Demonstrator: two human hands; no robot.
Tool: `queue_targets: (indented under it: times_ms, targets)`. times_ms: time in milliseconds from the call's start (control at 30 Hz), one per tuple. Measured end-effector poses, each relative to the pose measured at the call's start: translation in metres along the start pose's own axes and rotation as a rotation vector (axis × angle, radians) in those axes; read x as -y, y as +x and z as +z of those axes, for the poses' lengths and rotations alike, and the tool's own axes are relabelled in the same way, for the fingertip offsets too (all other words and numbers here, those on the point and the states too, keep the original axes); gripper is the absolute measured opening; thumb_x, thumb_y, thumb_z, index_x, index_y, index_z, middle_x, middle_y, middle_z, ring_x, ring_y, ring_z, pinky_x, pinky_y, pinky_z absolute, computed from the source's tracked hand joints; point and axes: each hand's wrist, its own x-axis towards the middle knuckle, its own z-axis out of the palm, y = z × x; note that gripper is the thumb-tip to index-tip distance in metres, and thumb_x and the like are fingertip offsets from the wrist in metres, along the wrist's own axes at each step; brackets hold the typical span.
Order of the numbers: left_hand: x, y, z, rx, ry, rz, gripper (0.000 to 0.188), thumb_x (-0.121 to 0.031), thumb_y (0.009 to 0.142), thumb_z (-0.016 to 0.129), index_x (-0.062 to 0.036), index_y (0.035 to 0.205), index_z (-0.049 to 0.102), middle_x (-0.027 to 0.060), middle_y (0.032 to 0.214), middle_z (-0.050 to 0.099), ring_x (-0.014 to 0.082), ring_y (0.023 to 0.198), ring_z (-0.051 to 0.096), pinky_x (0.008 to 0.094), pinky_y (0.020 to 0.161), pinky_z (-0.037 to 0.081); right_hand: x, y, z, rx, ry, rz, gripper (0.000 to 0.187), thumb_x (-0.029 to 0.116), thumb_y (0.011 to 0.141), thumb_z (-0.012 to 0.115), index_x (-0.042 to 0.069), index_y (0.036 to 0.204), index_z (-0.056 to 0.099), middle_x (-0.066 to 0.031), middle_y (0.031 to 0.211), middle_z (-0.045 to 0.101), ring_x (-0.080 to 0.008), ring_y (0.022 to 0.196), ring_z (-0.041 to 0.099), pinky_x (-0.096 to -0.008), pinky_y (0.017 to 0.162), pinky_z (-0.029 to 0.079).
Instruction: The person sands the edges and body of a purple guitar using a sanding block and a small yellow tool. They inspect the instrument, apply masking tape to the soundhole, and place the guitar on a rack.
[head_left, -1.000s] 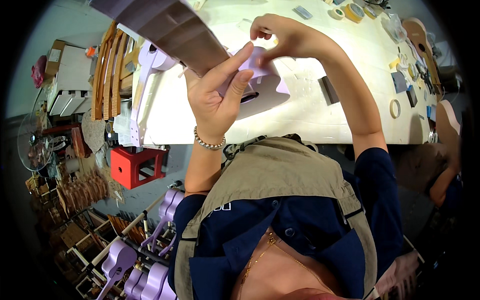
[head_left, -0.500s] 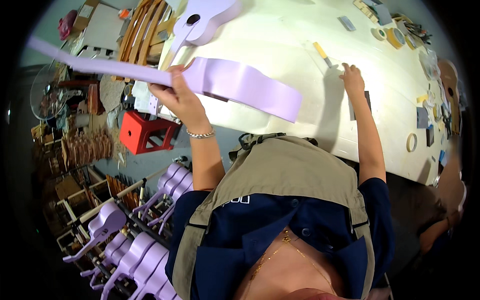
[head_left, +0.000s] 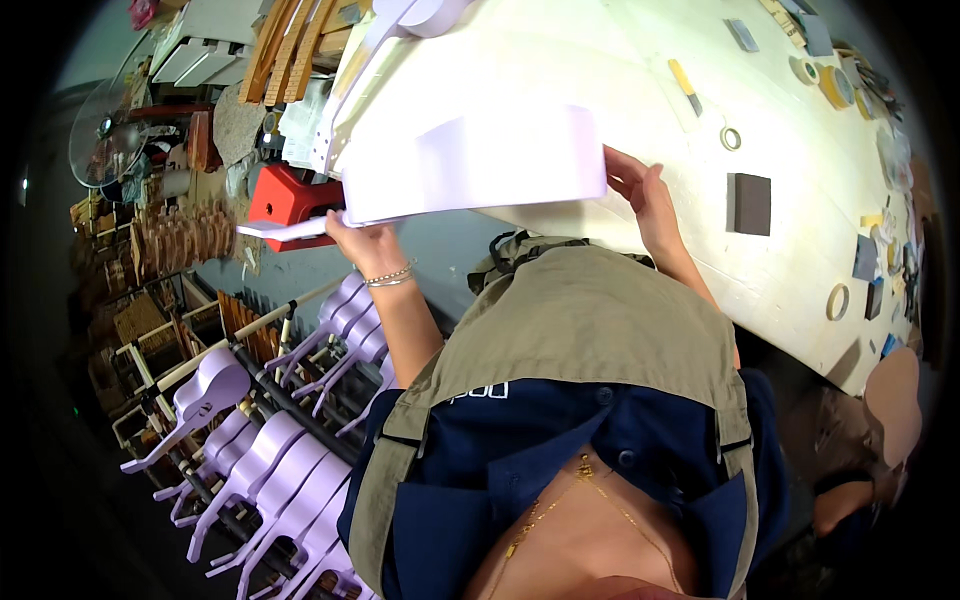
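A lilac small guitar body (head_left: 490, 165) with its neck is held edge-on over the near left part of the table, its side wall toward me. My left hand (head_left: 365, 245) is closed around the neck close to the body. At the body's other end is my right hand (head_left: 645, 200), its fingers stretched out against the end edge and the thumb apart. Right of it on the table lie a dark rectangular block (head_left: 752, 204), a small tape ring (head_left: 731, 138) and a yellow-handled knife or scraper (head_left: 685, 85).
Another lilac guitar (head_left: 425, 18) lies at the table's (head_left: 640, 100) far left. Tape rolls (head_left: 836, 88) and tools line the right side. A red stool (head_left: 290, 205) stands at the left. Several lilac guitars (head_left: 275, 450) hang on a rack at lower left.
My right hand has come from the table on the right to the guitar's body end, uncovering the tape ring. The guitar has turned, its neck swinging down and toward me.
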Motion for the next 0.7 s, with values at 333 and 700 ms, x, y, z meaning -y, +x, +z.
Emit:
queue_targets:
  times_ms: [333, 700]
  targets:
    - [0.019, 0.016, -0.078, 0.009, -0.396, -0.552, 0.022, -0.016, 0.083, 0.053, -0.0007, 0.099, 0.057, 0.0108, 0.099, 0.062, 0.0225, 0.093, 0.059, 0.0364, 0.084, 0.049, 0.072, -0.005, 0.05, 0.247, -0.706, -0.683, 0.061, 0.053, 0.089, 0.027, 0.008, 0.123, 0.05, -0.0151, 0.129, 0.044, -0.0313, 0.118, 0.041, -0.0433, 0.101, 0.026]
    - [0.004, 0.02, -0.065, 0.335, 0.058, -0.368, 0.031, -0.019, 0.088, 0.049, 0.0024, 0.11, 0.052, 0.014, 0.111, 0.056, 0.0271, 0.101, 0.054, 0.0381, 0.089, 0.045, 0.072, 0.004, 0.041, 0.123, -0.607, -0.582, 0.067, 0.058, 0.088, 0.021, 0.01, 0.125, 0.05, -0.017, 0.134, 0.036, -0.0364, 0.124, 0.03, -0.0463, 0.101, 0.023]
